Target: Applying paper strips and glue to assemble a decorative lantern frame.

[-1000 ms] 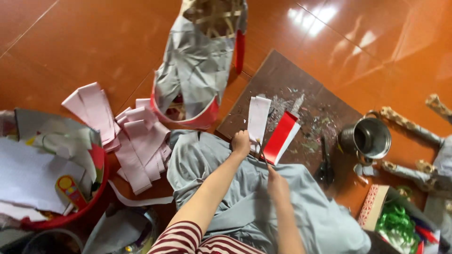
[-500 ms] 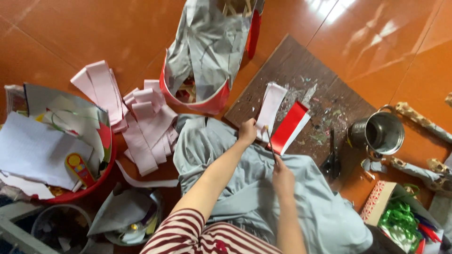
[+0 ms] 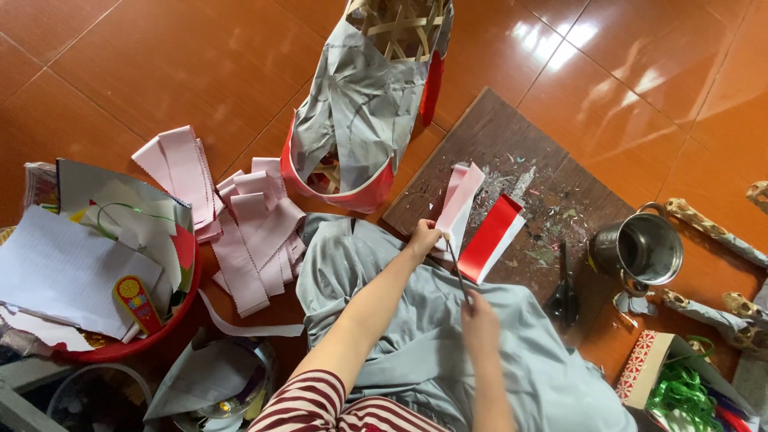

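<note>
- Since half a second ago the view has slid a little: the paper-lined red bamboo basket (image 3: 364,120) sits more fully in the upper middle, while both hands stay at the same spot.
- Head view, centre: the left hand (image 3: 422,238) is closed on the lower edge of a pale pink-and-white paper strip (image 3: 458,204), fingers pinching it against the dark wooden board (image 3: 552,200).
- Just right of that strip lies a folded red-and-white paper strip (image 3: 492,238), touching the board and the grey cloth (image 3: 432,344) over the lap.
- Lower centre: the right hand (image 3: 478,322) is clenched round a thin dark stick-like tool (image 3: 458,272) whose tip reaches up to the pinched strip.
- Step in hand, as I judge it: working the tool tip along the strip's edge; the next move calls for keeping the pinch firm and the tip steady.
- Right of the board: black scissors (image 3: 565,292) lie near a dented metal cup (image 3: 640,250).
- Left: a heap of pink paper strips (image 3: 244,228) beside a red plastic bowl of paper scraps (image 3: 189,276).
</note>
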